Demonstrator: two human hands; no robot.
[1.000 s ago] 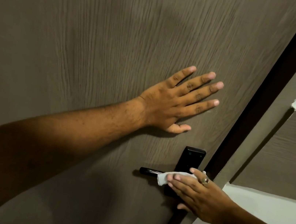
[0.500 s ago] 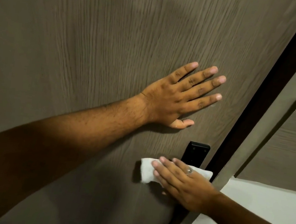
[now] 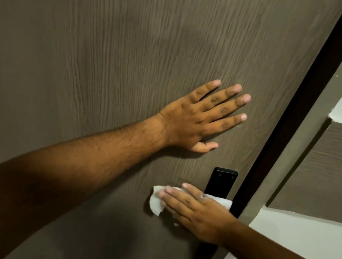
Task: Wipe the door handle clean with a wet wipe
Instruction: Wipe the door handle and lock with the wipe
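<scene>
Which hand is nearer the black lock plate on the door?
Right. The right hand presses the wet wipe just below the lock plate; the left hand lies flat on the door above it, apart.

Dim warm light; soft shadows under forearms; wide-angle tilt; slight blur

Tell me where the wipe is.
Lower right of the head view: the wipe lies under the right hand, below the black plate.
</scene>
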